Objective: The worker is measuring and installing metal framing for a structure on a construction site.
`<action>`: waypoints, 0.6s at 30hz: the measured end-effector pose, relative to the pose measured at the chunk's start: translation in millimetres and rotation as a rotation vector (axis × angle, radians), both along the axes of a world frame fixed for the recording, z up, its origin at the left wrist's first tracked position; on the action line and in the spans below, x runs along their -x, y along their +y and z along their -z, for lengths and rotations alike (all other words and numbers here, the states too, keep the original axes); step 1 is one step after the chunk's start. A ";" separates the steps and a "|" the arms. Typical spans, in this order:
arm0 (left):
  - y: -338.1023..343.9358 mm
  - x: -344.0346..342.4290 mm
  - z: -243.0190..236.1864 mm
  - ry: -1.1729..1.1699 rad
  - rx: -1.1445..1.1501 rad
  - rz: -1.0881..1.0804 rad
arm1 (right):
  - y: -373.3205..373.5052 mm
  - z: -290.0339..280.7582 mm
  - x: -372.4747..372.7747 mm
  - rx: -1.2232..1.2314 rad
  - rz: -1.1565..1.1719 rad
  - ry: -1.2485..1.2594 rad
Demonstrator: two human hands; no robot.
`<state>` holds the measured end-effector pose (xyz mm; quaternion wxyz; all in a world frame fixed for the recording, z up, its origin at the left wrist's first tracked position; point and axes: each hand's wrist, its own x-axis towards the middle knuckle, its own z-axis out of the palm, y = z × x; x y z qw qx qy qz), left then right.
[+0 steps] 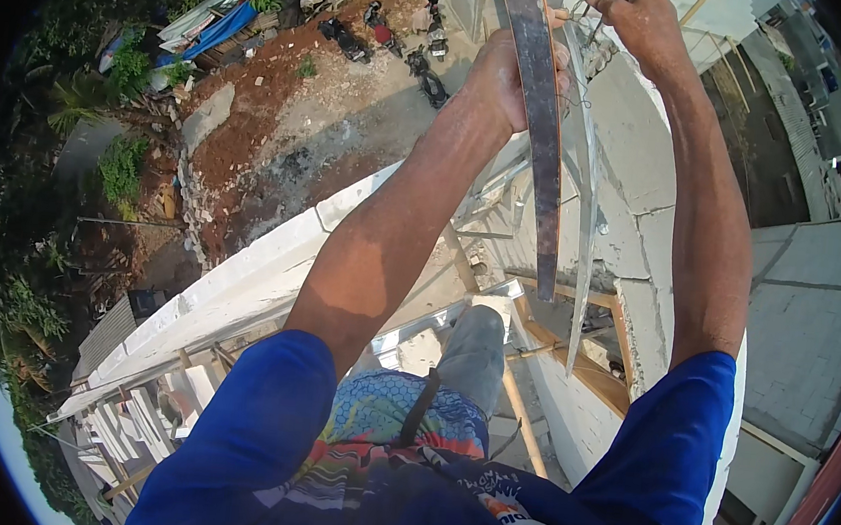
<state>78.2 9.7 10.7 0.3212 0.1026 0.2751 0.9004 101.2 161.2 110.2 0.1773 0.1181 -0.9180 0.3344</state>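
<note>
A long dark plank (542,133) with orange edges runs down from the top, in front of my left hand (505,75). That hand is closed around it, fingertips showing past its right edge and the palm hidden. My right hand (637,16), higher and to the right, pinches a thin wire (591,5); its far end is hard to make out. Bent wire also hangs beside the plank. A narrow pale strip (585,237) dangles just right of the plank, ending in a point.
Below me are a grey block wall (638,172), a wooden frame (623,350) and a bamboo pole (524,422). A white curved ledge (241,257) borders a drop on the left. Several motorcycles (425,78) stand on the ground far below.
</note>
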 end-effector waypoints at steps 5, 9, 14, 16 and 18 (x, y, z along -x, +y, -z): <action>3.1 -1.5 -0.9 -0.028 -0.028 0.038 | 26.1 9.2 1.9 0.114 -0.026 -0.126; 8.6 2.6 4.2 -0.044 -0.021 0.019 | 37.5 24.3 12.7 0.032 -0.046 -0.216; 6.5 9.8 -25.0 -0.003 0.072 -0.046 | 39.7 26.3 14.8 -0.044 0.033 -0.316; -2.7 10.2 -2.8 -0.042 0.002 0.039 | 30.5 28.7 12.0 0.348 0.144 -0.353; -4.7 7.1 9.2 -0.042 -0.057 0.050 | 17.5 19.1 9.7 0.479 0.172 -0.316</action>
